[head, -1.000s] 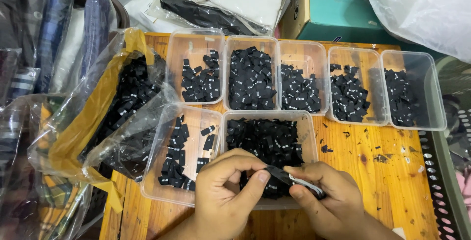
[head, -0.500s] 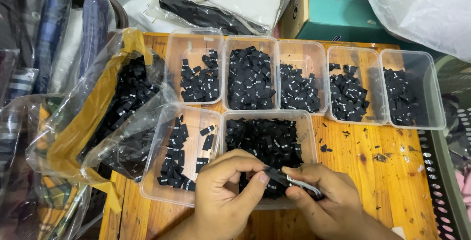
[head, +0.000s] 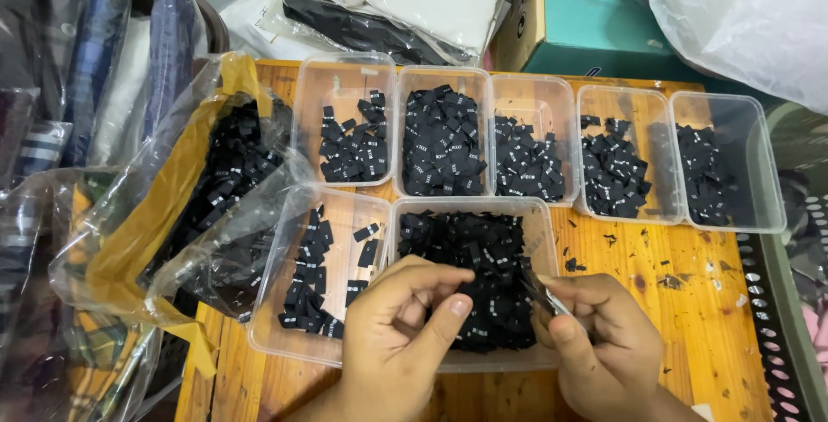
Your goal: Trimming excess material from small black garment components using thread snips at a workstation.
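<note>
My left hand [head: 401, 336] and my right hand [head: 604, 344] hover over the near edge of a clear plastic tub [head: 470, 206] heaped with small black woven labels [head: 483, 250]. The right hand grips a small metal cutting tool [head: 542, 294] whose tip points up and left over the heap. The left hand's fingers curl toward its thumb just left of the tool. Whether a label is pinched there is hidden against the dark heap. A hand's width separates the two hands.
A second tub [head: 285, 301] with fewer labels sits left of the first. Several more label tubs [head: 535, 86] line the back of the wooden table [head: 690, 318]. A crumpled bag of labels [head: 216, 181] lies left, a teal box [head: 595, 25] and white bag [head: 742, 17] behind.
The hands were joined on a black label piece at the tool's tip. They have drawn apart, the left hand shifting left and the tool tilting up.
</note>
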